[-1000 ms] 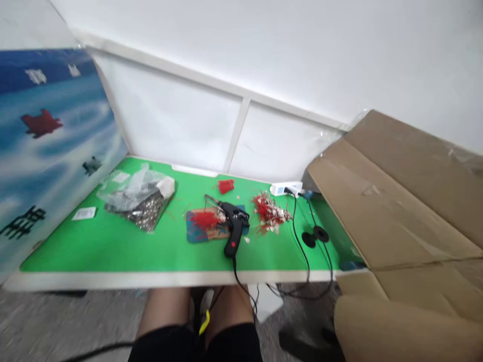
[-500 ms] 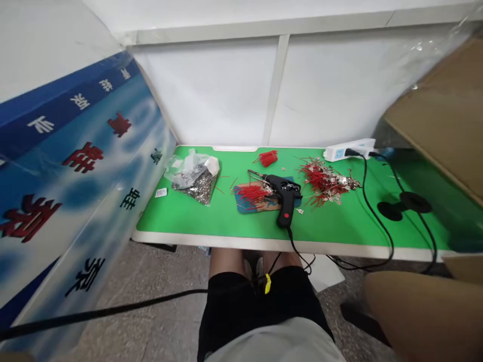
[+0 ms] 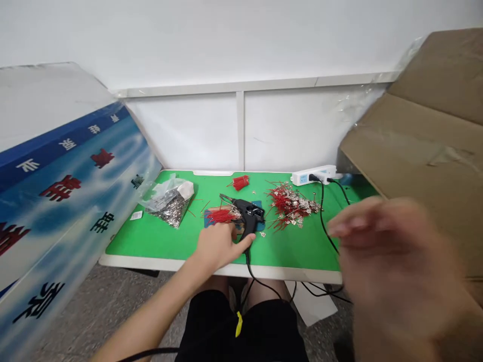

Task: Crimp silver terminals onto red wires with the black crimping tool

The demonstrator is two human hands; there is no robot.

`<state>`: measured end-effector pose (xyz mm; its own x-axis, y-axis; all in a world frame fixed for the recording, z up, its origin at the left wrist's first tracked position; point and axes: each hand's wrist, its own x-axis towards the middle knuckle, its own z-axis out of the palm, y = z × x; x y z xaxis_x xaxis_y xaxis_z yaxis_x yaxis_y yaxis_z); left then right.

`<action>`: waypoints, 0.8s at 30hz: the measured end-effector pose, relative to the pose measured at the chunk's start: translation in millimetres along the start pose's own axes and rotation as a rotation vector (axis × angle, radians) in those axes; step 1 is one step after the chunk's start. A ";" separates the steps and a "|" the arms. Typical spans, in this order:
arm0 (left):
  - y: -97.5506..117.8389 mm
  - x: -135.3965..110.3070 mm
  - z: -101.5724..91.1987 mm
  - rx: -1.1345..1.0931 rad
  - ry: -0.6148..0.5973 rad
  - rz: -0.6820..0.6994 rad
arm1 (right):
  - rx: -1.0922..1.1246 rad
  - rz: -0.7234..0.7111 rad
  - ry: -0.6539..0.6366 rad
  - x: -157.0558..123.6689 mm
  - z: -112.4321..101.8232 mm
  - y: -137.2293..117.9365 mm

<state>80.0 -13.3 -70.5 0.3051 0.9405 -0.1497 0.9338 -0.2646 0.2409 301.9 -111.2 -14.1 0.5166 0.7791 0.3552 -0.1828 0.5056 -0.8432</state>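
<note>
My left hand (image 3: 220,244) is at the handle of a black soldering gun (image 3: 249,213), its thumb across the grip and its fingers bent on the other side. The gun lies with its metal tip pointing left, over a blue and brown pad (image 3: 261,205). Beside its body on the pad is a bunch of red wires (image 3: 221,215). Close to the camera at the right, my right hand (image 3: 396,261) is raised and smeared by motion, so its fingers cannot be made out. A heap of red wires with metal tabs (image 3: 289,203) lies right of the gun.
A plastic bag of small metal parts (image 3: 171,206) lies on the left of the green table (image 3: 151,244). Behind the pad is a red wire bundle (image 3: 240,182). A white power strip (image 3: 313,175) with black cords sits at the back right, near cardboard (image 3: 415,125).
Both hands have come into view: the left onto the soldering gun's handle, the right up close at the right side. The camera view has shifted, and the black spool no longer shows.
</note>
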 end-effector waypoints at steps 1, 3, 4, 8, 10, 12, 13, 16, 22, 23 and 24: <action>6.1 1.7 16.4 0.041 0.006 -0.013 | 0.002 0.090 -0.003 -5.8 0.4 16.5; 12.4 3.5 39.1 0.067 0.014 -0.020 | -0.042 0.328 -0.016 -30.4 -4.0 53.1; 13.2 4.1 45.5 0.067 0.021 -0.021 | -0.081 0.422 -0.037 -45.4 -7.6 71.1; 8.1 4.8 53.6 0.040 0.075 0.004 | -0.117 0.580 -0.132 -86.1 -13.1 126.0; 3.0 3.2 54.9 0.010 0.125 0.029 | -0.122 0.605 -0.142 -88.7 -5.9 141.7; -2.5 -0.5 55.3 -0.041 0.168 0.058 | -0.119 0.589 -0.084 -85.0 5.1 151.5; -4.8 -3.0 54.9 -0.070 0.185 0.074 | -0.113 0.572 -0.033 -82.5 10.8 154.8; -6.4 -12.5 51.8 -0.144 0.225 0.115 | -0.071 0.589 0.067 -74.9 25.8 160.2; 12.8 -35.4 53.5 -0.214 0.170 0.195 | 0.221 0.785 -0.024 -54.4 34.6 159.5; 12.7 -38.0 55.1 -0.244 0.157 0.218 | 0.233 0.792 -0.007 -49.9 31.3 158.3; 9.6 -38.9 56.3 -0.292 0.154 0.250 | 0.254 0.795 -0.005 -45.2 26.5 156.7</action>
<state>87.5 -64.5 -116.4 0.4633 0.8818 0.0875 0.7355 -0.4378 0.5171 227.7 -57.3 -151.5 0.1502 0.9406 -0.3045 -0.6748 -0.1276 -0.7269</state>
